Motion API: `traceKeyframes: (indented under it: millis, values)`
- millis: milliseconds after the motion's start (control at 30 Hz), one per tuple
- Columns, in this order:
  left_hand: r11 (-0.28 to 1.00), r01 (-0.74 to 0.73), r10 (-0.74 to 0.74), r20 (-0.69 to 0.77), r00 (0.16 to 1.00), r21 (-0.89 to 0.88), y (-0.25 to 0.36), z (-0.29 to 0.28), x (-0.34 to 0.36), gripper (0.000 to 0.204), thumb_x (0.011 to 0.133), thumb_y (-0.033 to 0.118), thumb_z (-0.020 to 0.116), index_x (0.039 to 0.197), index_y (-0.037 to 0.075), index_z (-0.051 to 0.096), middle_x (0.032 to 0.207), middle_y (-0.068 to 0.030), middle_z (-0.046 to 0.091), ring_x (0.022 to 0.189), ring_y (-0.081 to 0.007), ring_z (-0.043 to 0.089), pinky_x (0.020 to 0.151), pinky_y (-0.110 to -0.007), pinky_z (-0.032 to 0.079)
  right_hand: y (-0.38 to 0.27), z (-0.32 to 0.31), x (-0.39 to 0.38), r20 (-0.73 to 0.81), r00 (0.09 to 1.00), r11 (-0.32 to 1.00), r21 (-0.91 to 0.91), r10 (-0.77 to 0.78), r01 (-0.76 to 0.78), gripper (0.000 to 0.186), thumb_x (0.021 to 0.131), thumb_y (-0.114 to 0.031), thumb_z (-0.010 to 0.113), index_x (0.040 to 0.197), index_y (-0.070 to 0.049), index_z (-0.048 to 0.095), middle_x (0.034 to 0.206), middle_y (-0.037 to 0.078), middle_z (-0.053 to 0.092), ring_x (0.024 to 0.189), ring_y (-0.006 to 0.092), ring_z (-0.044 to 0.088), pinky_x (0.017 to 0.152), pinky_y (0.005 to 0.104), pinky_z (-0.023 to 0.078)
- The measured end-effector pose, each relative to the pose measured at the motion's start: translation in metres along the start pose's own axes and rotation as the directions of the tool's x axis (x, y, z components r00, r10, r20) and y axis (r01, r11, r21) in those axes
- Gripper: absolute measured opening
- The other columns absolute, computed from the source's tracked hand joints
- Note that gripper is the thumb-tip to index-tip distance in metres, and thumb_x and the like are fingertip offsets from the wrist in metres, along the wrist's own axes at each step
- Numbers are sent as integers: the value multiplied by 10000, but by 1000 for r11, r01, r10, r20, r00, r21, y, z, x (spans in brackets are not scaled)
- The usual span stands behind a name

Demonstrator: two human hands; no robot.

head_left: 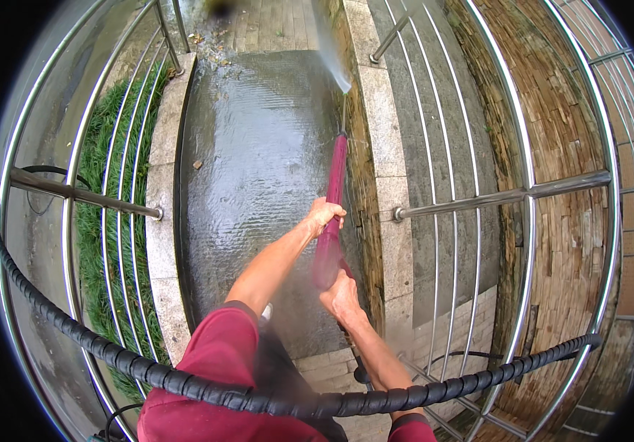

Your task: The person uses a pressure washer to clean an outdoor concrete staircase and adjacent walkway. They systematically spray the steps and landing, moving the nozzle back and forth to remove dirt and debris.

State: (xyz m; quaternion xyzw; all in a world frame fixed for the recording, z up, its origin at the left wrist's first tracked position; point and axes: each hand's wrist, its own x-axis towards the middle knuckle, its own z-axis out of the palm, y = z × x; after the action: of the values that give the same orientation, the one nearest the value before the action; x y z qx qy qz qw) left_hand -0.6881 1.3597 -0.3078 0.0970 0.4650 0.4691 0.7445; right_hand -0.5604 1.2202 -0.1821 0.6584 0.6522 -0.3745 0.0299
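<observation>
A dark red pressure washer gun (pixel 337 171) with a thin metal lance points away from me along the right side of a wet stone walkway (pixel 251 147). Farther forward, my left hand (pixel 326 214) is wrapped round its barrel. Nearer to me, my right hand (pixel 340 296) grips the handle at the rear, partly hidden by the gun's body. From the nozzle a white fan of water (pixel 332 59) sprays forward, next to the low stone wall on the right. A blur covers the rear of the gun, so the trigger cannot be made out.
A black spiral-wrapped hose (pixel 184 381) arcs across the foreground from rail to rail. Metal railings (pixel 472 202) stand on both sides above pale stone kerbs (pixel 162 243). Grass (pixel 122 132) grows at left. Fallen leaves (pixel 217 51) lie at the far left of the walkway.
</observation>
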Motion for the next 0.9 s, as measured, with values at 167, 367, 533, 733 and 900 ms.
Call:
traceKeyframes:
  millis: [167,367,533,733,900]
  values:
    - [999,33,-33,-54,998,9,-11,8,-2,177,729,-17,656,863,-8,542,656,-138,596,511,-239,606,481,-392,522,7,-5,-5,-12,1000,1000,23,12,-12,326,781,-103,598,1040,95,588,968,379,633,999,499,622,892,502,497]
    - [999,-25,27,-45,999,47,7,18,13,133,721,-32,653,798,10,554,616,-115,588,478,-224,589,444,-374,503,8,-9,8,-56,998,993,112,-26,32,332,802,-127,603,1081,52,598,980,349,647,1018,492,617,889,500,492]
    - [983,59,-39,-114,993,173,11,19,15,122,710,-46,659,788,-18,570,609,-130,593,480,-238,603,430,-380,508,7,-4,8,-63,998,985,174,-6,17,320,794,-101,582,1073,52,613,976,340,652,1031,476,624,877,477,495]
    - [971,154,-117,-202,973,182,-16,28,7,142,688,-64,675,785,-69,573,633,-173,598,498,-259,610,417,-401,490,21,-8,-10,-46,995,978,194,88,-77,290,775,-102,600,998,78,640,956,298,679,987,391,679,834,418,511]
    - [974,82,-50,-150,987,212,-13,37,8,133,698,-37,677,785,-45,576,615,-151,596,487,-247,604,422,-395,486,27,-1,-11,-62,992,961,260,114,-94,283,754,-91,584,982,65,644,939,295,678,975,393,680,820,416,513]
